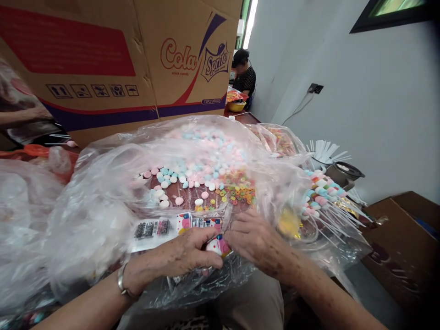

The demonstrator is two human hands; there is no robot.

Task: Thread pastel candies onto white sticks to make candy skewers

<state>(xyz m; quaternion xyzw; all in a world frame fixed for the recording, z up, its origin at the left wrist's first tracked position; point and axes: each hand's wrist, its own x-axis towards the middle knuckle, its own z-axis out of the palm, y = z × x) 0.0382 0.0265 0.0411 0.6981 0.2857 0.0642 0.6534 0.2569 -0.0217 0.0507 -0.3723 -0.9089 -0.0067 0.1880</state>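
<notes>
Left hand (187, 250) angles in from lower left of the small printed packet (216, 246), pinching it between thumb and fingers. Right hand (257, 240) angles in from packet's lower right, back up, fingers curled at its edge; can't tell if they grip. Pastel candies (206, 172) lie beyond packet, ring candies (242, 192) beyond and right.

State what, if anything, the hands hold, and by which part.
A small white packet with colourful print: the left hand holds it by its left end. The right hand is at its right end, hold unclear.
</notes>
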